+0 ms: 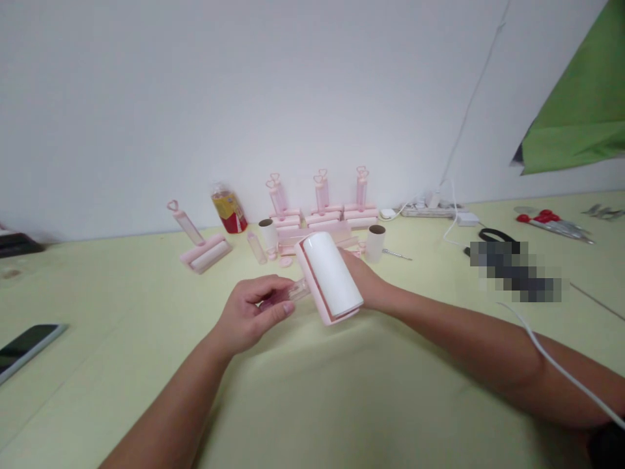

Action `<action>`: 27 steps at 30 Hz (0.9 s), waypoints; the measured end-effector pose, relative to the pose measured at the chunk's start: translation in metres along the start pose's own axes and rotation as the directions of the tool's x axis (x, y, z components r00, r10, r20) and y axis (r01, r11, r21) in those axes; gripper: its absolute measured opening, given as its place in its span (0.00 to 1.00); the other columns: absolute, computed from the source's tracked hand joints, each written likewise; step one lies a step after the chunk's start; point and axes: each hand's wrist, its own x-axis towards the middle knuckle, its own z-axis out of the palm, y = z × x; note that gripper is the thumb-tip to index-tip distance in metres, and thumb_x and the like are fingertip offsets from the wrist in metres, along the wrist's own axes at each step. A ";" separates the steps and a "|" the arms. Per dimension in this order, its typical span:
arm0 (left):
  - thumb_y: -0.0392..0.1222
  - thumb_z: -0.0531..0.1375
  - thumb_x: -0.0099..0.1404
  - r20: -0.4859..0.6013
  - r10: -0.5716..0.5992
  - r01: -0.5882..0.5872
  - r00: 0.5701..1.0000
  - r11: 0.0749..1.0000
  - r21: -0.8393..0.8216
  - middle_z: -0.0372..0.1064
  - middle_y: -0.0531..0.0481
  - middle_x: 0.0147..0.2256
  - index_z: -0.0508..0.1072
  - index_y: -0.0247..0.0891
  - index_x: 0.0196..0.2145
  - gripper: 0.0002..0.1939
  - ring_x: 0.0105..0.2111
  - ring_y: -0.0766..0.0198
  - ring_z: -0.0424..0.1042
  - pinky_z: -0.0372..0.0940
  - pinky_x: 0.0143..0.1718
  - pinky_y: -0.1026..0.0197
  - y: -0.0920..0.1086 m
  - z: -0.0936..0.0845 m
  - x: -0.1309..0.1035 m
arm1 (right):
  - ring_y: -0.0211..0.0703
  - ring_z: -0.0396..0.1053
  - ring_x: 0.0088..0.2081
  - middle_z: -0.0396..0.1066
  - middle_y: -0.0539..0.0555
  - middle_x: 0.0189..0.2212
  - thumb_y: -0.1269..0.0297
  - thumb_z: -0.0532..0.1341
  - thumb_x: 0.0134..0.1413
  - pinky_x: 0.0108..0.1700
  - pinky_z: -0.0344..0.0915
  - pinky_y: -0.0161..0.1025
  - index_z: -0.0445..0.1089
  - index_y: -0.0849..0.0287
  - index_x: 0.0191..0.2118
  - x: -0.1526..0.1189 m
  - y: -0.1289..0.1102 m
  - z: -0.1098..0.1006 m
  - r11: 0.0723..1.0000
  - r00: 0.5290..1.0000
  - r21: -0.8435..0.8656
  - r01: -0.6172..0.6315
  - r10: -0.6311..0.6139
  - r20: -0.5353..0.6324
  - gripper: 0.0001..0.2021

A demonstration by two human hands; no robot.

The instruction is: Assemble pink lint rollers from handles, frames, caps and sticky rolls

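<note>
My left hand (254, 311) is wrapped round the clear handle of a pink lint roller (332, 277), holding it tilted above the table. The roller's wide white sheet roll faces me. Behind the roller head is my right hand (359, 277), its fingers hidden, so what it touches does not show. Two loose white rolls with brown cores stand beyond, one at the left (268, 236) and one at the right (375, 244). A loose clear pink handle (256, 247) lies beside the left roll.
Several assembled pink rollers (319, 195) stand by the wall; another (205, 253) is at the left. Near them is a bottle with a red and yellow label (229, 208). A phone (29, 348), red-handled scissors (554, 225), a power strip (430, 210) and white cable also appear.
</note>
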 end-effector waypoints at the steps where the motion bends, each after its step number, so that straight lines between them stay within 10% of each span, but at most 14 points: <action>1: 0.41 0.64 0.62 0.012 0.007 -0.007 1.000 1.000 0.022 0.70 0.50 0.29 0.77 0.36 0.41 0.10 0.27 0.68 0.64 0.59 0.28 0.66 0.001 -0.002 0.000 | 0.45 0.71 0.37 0.73 0.54 0.38 0.56 0.62 0.58 0.37 0.70 0.42 0.67 0.57 0.48 -0.007 -0.003 -0.008 0.992 0.995 0.081 -0.092 0.095 -0.032 0.16; 8: 0.44 0.63 0.63 0.112 -0.056 0.028 0.992 0.973 0.230 0.70 0.51 0.28 0.78 0.37 0.44 0.12 0.26 0.69 0.64 0.58 0.27 0.67 0.002 -0.004 0.004 | 0.40 0.71 0.30 0.70 0.50 0.31 0.56 0.64 0.53 0.35 0.70 0.39 0.67 0.57 0.45 -0.064 -0.015 -0.034 0.824 0.948 0.530 -0.201 0.299 -0.106 0.15; 27: 0.47 0.61 0.65 0.221 -0.207 0.136 0.953 0.945 0.296 0.71 0.52 0.28 0.78 0.37 0.44 0.14 0.25 0.69 0.65 0.59 0.27 0.68 0.000 0.010 0.006 | 0.39 0.70 0.32 0.72 0.51 0.36 0.57 0.68 0.49 0.32 0.68 0.37 0.62 0.57 0.45 -0.077 0.004 -0.012 0.809 0.945 0.542 -0.228 0.318 -0.077 0.20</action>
